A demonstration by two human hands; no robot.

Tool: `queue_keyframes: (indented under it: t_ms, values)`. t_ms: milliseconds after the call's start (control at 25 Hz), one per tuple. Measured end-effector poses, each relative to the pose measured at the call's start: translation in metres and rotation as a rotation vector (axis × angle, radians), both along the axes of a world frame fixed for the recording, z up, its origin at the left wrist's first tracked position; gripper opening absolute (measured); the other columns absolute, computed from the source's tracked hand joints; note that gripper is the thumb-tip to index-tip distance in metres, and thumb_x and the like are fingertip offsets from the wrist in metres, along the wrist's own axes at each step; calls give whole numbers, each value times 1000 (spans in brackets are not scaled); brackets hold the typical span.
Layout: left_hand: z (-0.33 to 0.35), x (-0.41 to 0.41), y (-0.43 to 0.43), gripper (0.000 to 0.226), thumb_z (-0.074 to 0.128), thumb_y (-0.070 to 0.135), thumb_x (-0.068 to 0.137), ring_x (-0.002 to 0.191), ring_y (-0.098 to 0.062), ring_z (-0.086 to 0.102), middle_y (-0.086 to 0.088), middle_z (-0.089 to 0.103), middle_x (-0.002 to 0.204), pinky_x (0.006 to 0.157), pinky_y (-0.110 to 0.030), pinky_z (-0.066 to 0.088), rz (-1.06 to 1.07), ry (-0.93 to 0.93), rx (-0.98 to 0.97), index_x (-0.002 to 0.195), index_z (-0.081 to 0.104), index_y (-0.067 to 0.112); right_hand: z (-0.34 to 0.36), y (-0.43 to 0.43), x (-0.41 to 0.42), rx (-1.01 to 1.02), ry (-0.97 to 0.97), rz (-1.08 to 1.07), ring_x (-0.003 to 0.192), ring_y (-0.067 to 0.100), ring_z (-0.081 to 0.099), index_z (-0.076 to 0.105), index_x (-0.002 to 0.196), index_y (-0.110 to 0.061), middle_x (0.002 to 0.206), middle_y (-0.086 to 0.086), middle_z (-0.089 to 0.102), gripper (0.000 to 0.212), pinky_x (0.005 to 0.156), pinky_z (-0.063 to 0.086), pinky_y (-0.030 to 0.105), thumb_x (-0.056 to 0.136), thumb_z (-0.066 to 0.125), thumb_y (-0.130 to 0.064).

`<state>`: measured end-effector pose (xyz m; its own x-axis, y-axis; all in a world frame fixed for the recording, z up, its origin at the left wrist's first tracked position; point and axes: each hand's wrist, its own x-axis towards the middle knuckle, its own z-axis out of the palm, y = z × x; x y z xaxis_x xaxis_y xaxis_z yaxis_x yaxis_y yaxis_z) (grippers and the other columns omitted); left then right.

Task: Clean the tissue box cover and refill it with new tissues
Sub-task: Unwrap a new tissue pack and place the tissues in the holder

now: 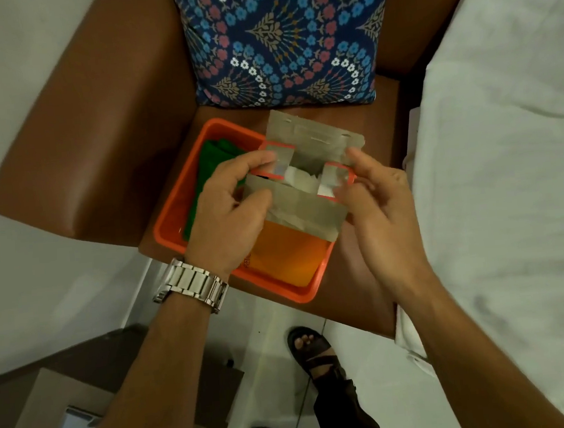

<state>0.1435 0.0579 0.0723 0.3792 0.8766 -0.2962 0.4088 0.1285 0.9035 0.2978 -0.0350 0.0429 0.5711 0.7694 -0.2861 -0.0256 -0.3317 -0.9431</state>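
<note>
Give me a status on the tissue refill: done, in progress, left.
Done: the cardboard tissue box has its end flaps open and white tissues show inside. In hand: the left hand grips the box's left side and the right hand is at its right flap, above the orange tray on the brown chair. Left: no tissue box cover is clearly visible, so cleaning and refilling cannot be confirmed.

Both arms reach forward from the bottom, bare to the elbow. The left hand is palm down, its thumb and fingers pinched together in a grip. A metal watch sits on the left wrist. The right hand is turned on its side, fingers bent, thumb up. Two feet in sandals stand below.
</note>
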Motion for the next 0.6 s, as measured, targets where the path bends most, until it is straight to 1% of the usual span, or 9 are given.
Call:
queue_keyframes:
  t_ms: [40,80,120,200,240,320,440,560,600]
  values:
    - [-1,0,0,48,53,21,76,107,-4,56,18,57,122,88,-33,54,-2,26,11,122,63,31,2,1,2,-36,-59,24,118,2,54,61,132,-37,121,-7,50,56,99,52,27,78,62,-54]
    - [-1,-1,-1,48,52,24,76,111,-2,53,14,55,125,92,-33,52,-2,52,34,122,64,29,4,3,2,-58,-103,36,117,2,54,61,131,-36,122,-8,52,56,98,52,27,78,64,-55]
    - [-2,-1,-2,45,54,26,76,111,0,52,12,56,125,93,-32,51,3,78,63,120,66,27,6,6,2,-65,-130,31,117,7,56,63,126,-33,122,-7,56,52,97,54,32,79,66,-57]
    - [-2,3,-4,34,64,36,79,106,1,55,11,60,118,89,-29,51,31,135,148,112,69,25,11,11,0,-96,-175,-5,113,18,60,64,113,-28,117,0,63,48,92,56,42,76,71,-59]
    - [-2,5,-5,35,72,42,77,103,0,55,11,60,114,85,-26,51,47,178,193,108,68,25,13,14,0,-124,-202,-16,109,20,61,62,110,-26,115,1,63,51,87,57,43,72,76,-58]
    - [-1,8,-4,47,80,49,66,96,0,52,13,57,105,75,-18,44,72,250,240,102,60,26,15,18,-3,-173,-248,-16,102,19,62,59,111,-24,116,4,61,56,82,58,40,67,82,-50]
    - [3,10,7,55,86,41,57,88,-7,51,7,54,98,69,-19,41,78,291,304,95,52,23,20,16,-10,-150,-365,6,98,13,60,59,112,-25,114,2,61,45,76,53,24,74,78,-40]
    - [7,13,15,47,85,26,59,84,-14,50,6,48,101,69,-30,47,-11,376,393,92,52,25,31,11,-18,0,-280,-86,77,4,63,61,101,-25,90,-10,63,23,64,51,17,79,67,-29]
    - [7,13,15,42,83,23,62,83,-14,49,7,46,102,70,-33,48,-32,395,417,91,53,26,35,8,-18,45,-248,-118,68,4,61,61,99,-23,82,-11,62,17,58,52,19,82,63,-23]
